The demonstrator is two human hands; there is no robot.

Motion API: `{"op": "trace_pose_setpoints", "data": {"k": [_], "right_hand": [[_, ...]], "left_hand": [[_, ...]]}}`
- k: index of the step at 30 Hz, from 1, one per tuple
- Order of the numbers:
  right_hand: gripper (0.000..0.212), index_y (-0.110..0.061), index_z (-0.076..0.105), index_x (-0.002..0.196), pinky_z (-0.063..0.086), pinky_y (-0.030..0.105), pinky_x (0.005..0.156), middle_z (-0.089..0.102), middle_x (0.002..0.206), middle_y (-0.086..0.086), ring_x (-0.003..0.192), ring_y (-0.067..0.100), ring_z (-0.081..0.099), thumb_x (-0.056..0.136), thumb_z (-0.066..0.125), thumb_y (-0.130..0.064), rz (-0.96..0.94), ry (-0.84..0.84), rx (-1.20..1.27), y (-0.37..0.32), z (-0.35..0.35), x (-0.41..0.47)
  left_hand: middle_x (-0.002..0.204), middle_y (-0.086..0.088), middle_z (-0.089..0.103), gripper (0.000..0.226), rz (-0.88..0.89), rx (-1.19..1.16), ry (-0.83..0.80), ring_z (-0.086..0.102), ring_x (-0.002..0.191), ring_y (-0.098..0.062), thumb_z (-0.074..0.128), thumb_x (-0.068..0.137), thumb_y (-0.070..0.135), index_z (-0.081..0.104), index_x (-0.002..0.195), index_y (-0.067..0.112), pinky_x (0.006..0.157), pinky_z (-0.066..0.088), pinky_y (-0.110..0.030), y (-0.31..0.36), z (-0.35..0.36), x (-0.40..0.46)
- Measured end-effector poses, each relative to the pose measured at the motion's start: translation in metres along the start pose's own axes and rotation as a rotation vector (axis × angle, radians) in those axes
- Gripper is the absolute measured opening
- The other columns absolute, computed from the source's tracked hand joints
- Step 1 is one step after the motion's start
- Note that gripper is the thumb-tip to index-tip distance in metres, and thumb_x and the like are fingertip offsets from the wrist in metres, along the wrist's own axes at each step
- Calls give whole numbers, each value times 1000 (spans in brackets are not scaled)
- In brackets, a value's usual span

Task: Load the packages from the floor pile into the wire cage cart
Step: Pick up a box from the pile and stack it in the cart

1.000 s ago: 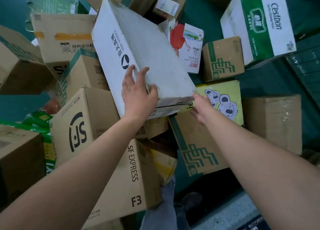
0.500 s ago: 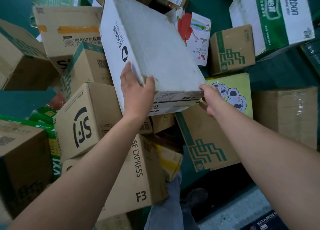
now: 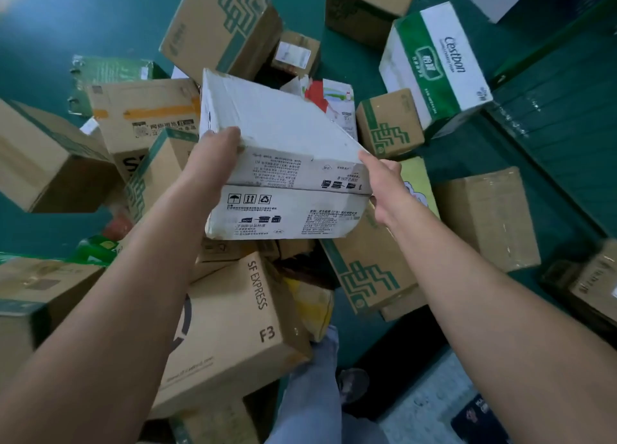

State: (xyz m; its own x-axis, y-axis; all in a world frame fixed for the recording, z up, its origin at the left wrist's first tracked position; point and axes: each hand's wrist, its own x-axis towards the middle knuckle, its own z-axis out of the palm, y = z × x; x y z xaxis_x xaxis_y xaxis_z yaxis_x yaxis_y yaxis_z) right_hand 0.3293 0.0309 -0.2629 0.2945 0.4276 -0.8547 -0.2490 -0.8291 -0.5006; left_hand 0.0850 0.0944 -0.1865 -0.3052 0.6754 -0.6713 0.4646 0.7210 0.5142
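At frame centre, a flat white cardboard box (image 3: 283,163) is held tilted above the floor pile, left hand (image 3: 213,156) and right hand (image 3: 384,189) clamped on its near corners, fingers hidden.

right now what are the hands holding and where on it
Both hold the white box by its near end: left hand grips the left corner, right hand the right corner.

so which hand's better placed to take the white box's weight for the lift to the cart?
Left. The left hand grips the white box at its near-left corner, fingers hidden behind it; the right hand only touches the right corner. Probably needs both.
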Motion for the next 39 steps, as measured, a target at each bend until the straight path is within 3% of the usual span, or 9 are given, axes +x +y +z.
{"op": "trace_pose_setpoints", "data": {"k": [7, 10, 14, 18, 21, 25, 29, 34, 39], "right_hand": [[61, -17, 35, 137, 46, 29, 54, 56, 113, 3, 86, 14, 58, 95, 65, -48, -52, 106, 52, 13, -75, -135], [62, -12, 39, 137, 47, 20, 40, 62, 108, 6, 80, 15, 63, 94, 67, -46, -65, 165, 108, 39, -118, -196], [64, -16, 43, 132, 52, 29, 57, 64, 114, 7, 88, 19, 67, 87, 72, -52, -79, 259, 244, 95, -176, -283], [59, -11, 60, 128, 55, 26, 51, 75, 111, 10, 89, 27, 76, 83, 73, -47, -105, 281, 391, 159, -225, -364], [31, -12, 71, 113, 51, 19, 45, 78, 101, 7, 67, 15, 74, 93, 69, -36, -88, 304, 434, 202, -252, -420], [32, -17, 72, 111, 53, 25, 60, 79, 101, 2, 80, 16, 74, 93, 68, -44, -38, 358, 446, 273, -288, -479], [52, -20, 67, 117, 52, 22, 52, 75, 109, 0, 88, 18, 74, 81, 73, -57, 20, 468, 523, 333, -315, -536], [94, -17, 55, 129, 61, 38, 69, 67, 120, 4, 94, 26, 72, 56, 77, -72, 70, 606, 623, 420, -346, -578], [106, -17, 49, 136, 62, 43, 76, 61, 129, 6, 100, 25, 69, 52, 75, -75, 189, 727, 698, 486, -362, -620]], "left_hand": [[97, -5, 72, 25, -88, -62, -169, 70, 91, -25, 53, 98, 41, 59, 107, 18, 97, 55, -42, 37, -13, -109], [88, -3, 67, 23, -24, -21, -226, 65, 78, -22, 53, 101, 38, 59, 107, 17, 88, 54, -37, 41, -5, -165], [89, -4, 64, 31, 80, 76, -319, 62, 71, -19, 51, 102, 39, 55, 118, 13, 68, 51, -28, 35, 8, -249], [105, -9, 63, 23, 159, 140, -422, 63, 91, -25, 48, 105, 33, 54, 91, 15, 96, 52, -40, 15, 23, -334], [103, -7, 72, 27, 183, 197, -506, 70, 95, -28, 52, 100, 39, 60, 105, 15, 98, 55, -43, -6, 26, -392], [111, -11, 74, 48, 264, 352, -608, 70, 105, -35, 57, 86, 45, 65, 122, 14, 97, 55, -48, -34, 48, -450], [87, -8, 70, 26, 316, 505, -684, 66, 72, -24, 49, 103, 37, 61, 96, 14, 76, 55, -36, -63, 77, -527], [56, 0, 69, 33, 406, 740, -820, 66, 46, -13, 39, 109, 28, 57, 85, 15, 54, 50, -29, -102, 121, -597], [91, -7, 79, 33, 476, 955, -933, 75, 68, -19, 45, 106, 35, 67, 113, 12, 71, 61, -38, -137, 154, -651]]}}
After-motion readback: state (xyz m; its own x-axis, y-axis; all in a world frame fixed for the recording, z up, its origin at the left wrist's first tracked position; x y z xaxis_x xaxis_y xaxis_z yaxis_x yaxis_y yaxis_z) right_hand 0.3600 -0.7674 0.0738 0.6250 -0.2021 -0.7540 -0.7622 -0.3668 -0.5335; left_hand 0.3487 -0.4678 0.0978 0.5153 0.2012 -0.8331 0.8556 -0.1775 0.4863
